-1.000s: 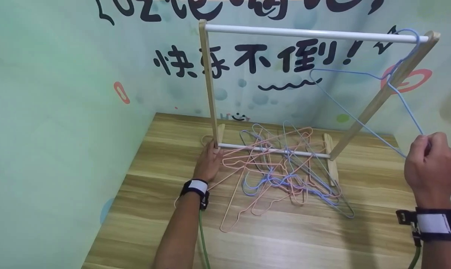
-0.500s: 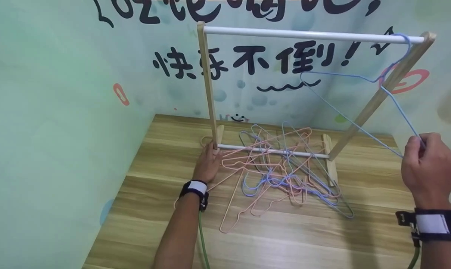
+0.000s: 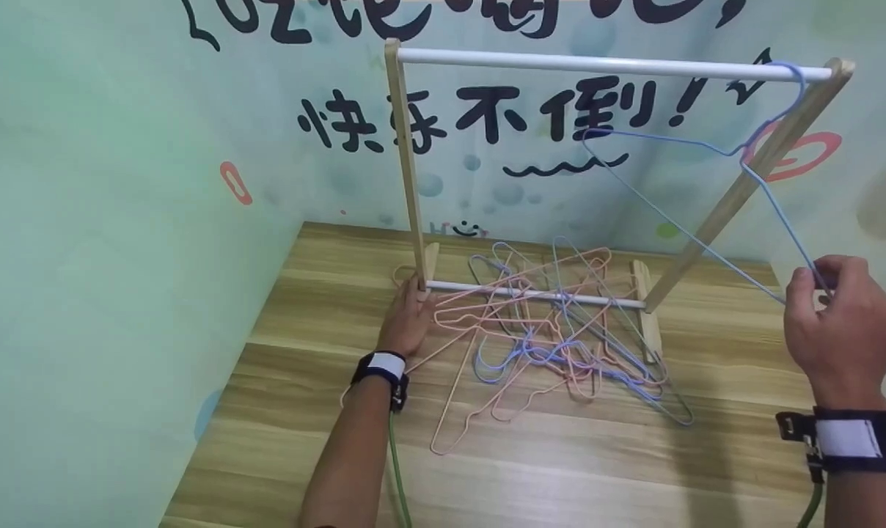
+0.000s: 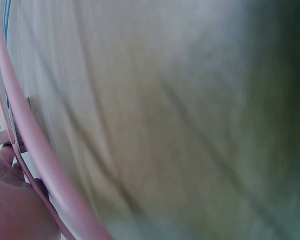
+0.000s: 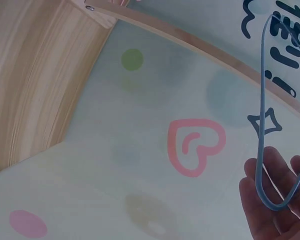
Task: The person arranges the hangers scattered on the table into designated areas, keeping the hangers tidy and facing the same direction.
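Observation:
A small wooden clothes rack (image 3: pixel 406 132) with a white top rod (image 3: pixel 612 64) stands upright on the floor. A blue wire hanger (image 3: pixel 801 84) hooks over the rod's right end, its near corner down by my right hand (image 3: pixel 846 330). In the right wrist view that hanger corner (image 5: pixel 261 125) lies in front of loosely spread fingers (image 5: pixel 277 167). At the foot of the rack's left post, my left hand (image 3: pixel 405 323) grips the wood. A pink hanger (image 4: pixel 32 132) crosses in front of it in the left wrist view.
Pink, blue and grey-green hangers lie tangled in a pile (image 3: pixel 531 356) across the rack's lower bar (image 3: pixel 604 301). Wood-patterned flooring (image 3: pixel 560 477) extends toward me. A printed wall (image 3: pixel 480 194) rises close behind, and a pale green wall (image 3: pixel 120 220) stands on the left.
The blue hanger's hook has moved slightly left along the rod. My right hand has followed a little left, and its fist has loosened. My left hand stays at the post's foot.

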Motion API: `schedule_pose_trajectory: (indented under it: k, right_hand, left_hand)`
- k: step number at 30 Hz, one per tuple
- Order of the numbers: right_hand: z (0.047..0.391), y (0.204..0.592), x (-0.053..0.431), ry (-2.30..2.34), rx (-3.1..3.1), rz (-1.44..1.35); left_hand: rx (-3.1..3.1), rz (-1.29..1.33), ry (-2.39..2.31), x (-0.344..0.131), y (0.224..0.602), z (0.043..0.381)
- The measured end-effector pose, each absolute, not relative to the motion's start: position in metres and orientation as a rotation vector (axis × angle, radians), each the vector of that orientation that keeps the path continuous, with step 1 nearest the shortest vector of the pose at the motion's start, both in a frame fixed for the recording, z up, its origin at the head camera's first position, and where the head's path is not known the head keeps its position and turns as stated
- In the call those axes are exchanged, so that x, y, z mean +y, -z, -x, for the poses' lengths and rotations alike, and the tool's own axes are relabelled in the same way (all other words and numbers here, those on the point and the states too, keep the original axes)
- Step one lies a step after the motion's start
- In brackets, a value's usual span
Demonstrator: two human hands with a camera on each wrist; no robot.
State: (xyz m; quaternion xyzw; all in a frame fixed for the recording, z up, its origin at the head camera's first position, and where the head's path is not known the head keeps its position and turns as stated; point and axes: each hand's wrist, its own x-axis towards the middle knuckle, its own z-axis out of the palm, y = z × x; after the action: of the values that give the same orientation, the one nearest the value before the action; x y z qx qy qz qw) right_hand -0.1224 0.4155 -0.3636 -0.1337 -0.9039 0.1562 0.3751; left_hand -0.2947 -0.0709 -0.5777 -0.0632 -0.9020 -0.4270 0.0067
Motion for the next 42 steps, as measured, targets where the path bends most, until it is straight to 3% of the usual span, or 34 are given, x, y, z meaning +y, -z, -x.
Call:
schedule_pose_trajectory:
  k: [15, 24, 33, 42]
  right_hand:
    - [0.118, 0.362, 0.368, -0.438, -1.927, 0.001]
    - [0.115, 0.433, 0.357, -0.488, -2.151, -0.152]
    - [0.107, 0.503, 0.350, -0.603, -2.398, -0.128]
    - [0.099, 0.546, 0.356, -0.675, -2.596, -0.076]
  left_hand:
    - [-2.841, 0.195, 1.308, -0.071, 0.576, 0.293]
    - [-2.844, 0.204, 1.295, -0.071, 0.575, 0.292]
    - [-2.812, 0.216, 1.309, -0.071, 0.574, 0.291]
    - [-2.829, 0.221, 1.305, -0.069, 0.573, 0.294]
